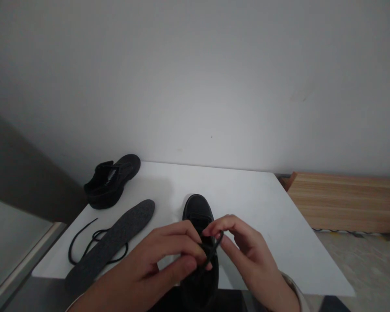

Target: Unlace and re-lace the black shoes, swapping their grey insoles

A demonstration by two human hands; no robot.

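The left hand and the right hand met over a black shoe at the near side of the white tabletop. The shoe's toe pointed away toward the wall; its heel end lay at the near edge, dark and hard to make out.

A dark lace ran slantwise between the two hands, above the shoe's opening. The right hand had its thumb and forefinger pinched together on the lace. The left hand was curled, its thumb close against the bent fingers and the lace passing at their tips; whether those fingers gripped it could not be told. The hands were close together, and the left one covered part of the shoe's side. A light sleeve showed at the right wrist.

To the left, a grey insole lay slantwise, its near end reaching past the near edge of the tabletop. It rested across a loose lace, whose curls came out on both sides. Behind it, in the far left corner, the other shoe stood upright, its tongue raised and its toe toward the wall. Beyond the tabletop's right side, a wooden board lay along the wall above a patterned floor.
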